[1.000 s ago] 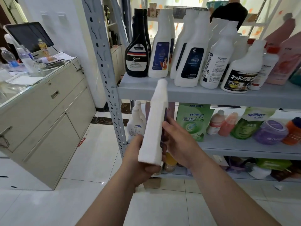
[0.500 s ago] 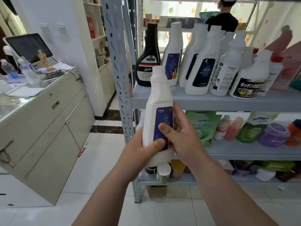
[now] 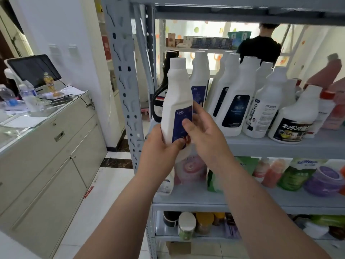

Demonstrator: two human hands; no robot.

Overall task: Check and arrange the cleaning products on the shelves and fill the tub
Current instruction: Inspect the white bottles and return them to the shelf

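I hold a white bottle with a dark blue label [image 3: 177,98] upright in front of the left end of the grey shelf [image 3: 280,146]. My left hand [image 3: 160,152] grips its base from the left, thumb on the label. On the bottle's right side rests my right hand [image 3: 203,135], thumb on the label and fingers behind. A black bottle [image 3: 158,101] and several white bottles [image 3: 233,101] stand in a row on that shelf behind it.
Green refill pouches [image 3: 296,174], pink bottles [image 3: 270,172] and a purple tub [image 3: 324,182] sit on the lower shelf. Jars [image 3: 186,225] stand on the bottom shelf. A perforated metal post [image 3: 127,90] rises left; a cream counter [image 3: 46,146] beyond. A person in black [image 3: 259,47] stands behind the rack.
The bottle turned from edge-on to label facing me, then rose up to the level of the upper shelf's bottles. Both hands stayed on it.
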